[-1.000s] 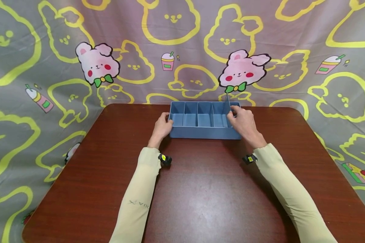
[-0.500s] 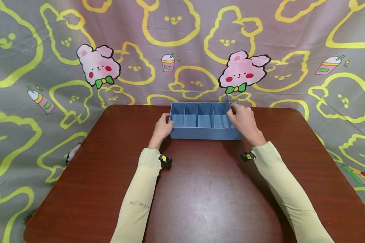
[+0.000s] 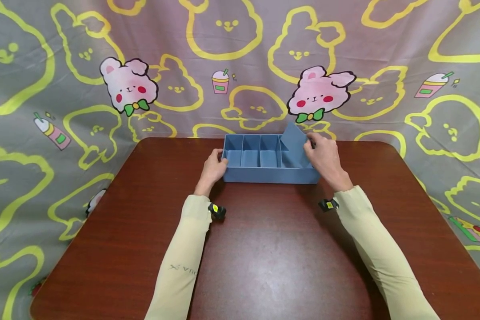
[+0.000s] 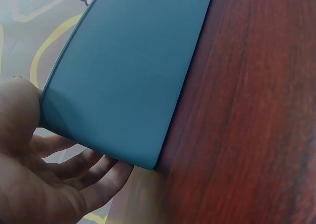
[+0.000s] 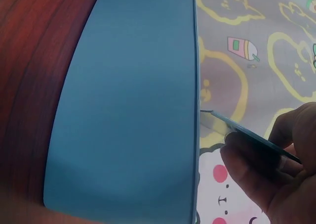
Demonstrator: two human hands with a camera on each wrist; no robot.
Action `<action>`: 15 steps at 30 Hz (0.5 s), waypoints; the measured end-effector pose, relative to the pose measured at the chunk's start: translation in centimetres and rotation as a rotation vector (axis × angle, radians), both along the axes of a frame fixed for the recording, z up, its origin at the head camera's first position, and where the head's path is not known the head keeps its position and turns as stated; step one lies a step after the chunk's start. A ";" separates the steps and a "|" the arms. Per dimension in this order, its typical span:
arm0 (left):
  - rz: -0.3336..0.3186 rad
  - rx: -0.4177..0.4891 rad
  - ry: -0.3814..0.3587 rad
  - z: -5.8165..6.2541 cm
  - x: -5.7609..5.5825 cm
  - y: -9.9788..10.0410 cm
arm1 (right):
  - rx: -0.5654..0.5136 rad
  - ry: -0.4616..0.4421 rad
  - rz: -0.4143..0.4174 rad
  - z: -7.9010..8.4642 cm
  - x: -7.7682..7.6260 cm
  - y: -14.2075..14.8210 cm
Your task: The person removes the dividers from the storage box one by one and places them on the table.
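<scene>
A blue divided storage box (image 3: 270,175) lies lengthwise near the table's far edge, with upright walls splitting its inside into compartments. At its left end my left hand (image 3: 214,171) grips the side, thumb at the top rim and fingers along the end wall (image 4: 98,130). Over the right end, my right hand (image 3: 324,156) pinches a thin flat blue divider (image 3: 297,143) by its edge. The divider stands tilted, its upper corner above the box's rim. In the right wrist view the divider (image 5: 256,137) shows almost edge-on between thumb and fingers.
The box rests on a dark red-brown wooden table (image 3: 264,249) with rounded corners. Behind it hangs a grey curtain (image 3: 256,71) printed with yellow outlines and pink bunny faces. A small black camera sits on each wrist.
The divider, upright and edge-on before, has turned so its flat face shows, leaning left over the box. My right hand has shifted slightly right with it. My left hand stays put.
</scene>
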State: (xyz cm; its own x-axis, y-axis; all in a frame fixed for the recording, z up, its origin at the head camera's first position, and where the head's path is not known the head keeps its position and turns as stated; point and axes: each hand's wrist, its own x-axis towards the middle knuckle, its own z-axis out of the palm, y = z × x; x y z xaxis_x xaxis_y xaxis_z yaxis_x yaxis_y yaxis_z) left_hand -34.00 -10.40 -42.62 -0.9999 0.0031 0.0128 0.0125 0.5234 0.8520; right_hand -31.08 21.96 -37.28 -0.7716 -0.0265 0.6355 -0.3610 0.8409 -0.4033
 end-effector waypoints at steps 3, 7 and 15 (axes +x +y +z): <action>0.000 -0.002 0.007 -0.1 0.0 0.0 | -0.019 0.000 0.012 0.1 0.0 -0.1; 0.004 -0.001 0.025 -0.1 0.0 0.0 | -0.018 0.012 0.053 0.0 0.0 -0.1; 0.001 -0.004 0.018 -0.1 0.0 0.0 | -0.020 0.022 0.147 -0.3 -0.1 -0.3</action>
